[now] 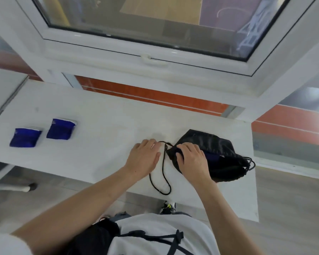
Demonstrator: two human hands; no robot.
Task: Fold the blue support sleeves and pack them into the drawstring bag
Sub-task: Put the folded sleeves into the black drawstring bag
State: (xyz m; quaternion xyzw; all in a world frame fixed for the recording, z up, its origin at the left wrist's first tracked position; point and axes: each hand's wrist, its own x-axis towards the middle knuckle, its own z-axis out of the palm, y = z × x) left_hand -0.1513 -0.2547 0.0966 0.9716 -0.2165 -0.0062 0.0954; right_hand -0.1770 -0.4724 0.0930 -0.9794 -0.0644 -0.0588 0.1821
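A black drawstring bag [219, 155] lies on the right part of the white table [99, 126], and some blue fabric [212, 157] shows inside its mouth. My right hand [191, 158] grips the bag's gathered opening. My left hand [145, 158] lies just left of the bag, fingers on the black drawstring cord [164, 173], which loops toward the table's near edge. Two folded blue support sleeves [25, 138] [61, 128] lie side by side at the far left of the table, well away from both hands.
A white-framed window [155, 57] with a handle rises behind the table. A chair base [11, 187] stands on the floor at the lower left. The table's right edge [254, 172] runs just beyond the bag.
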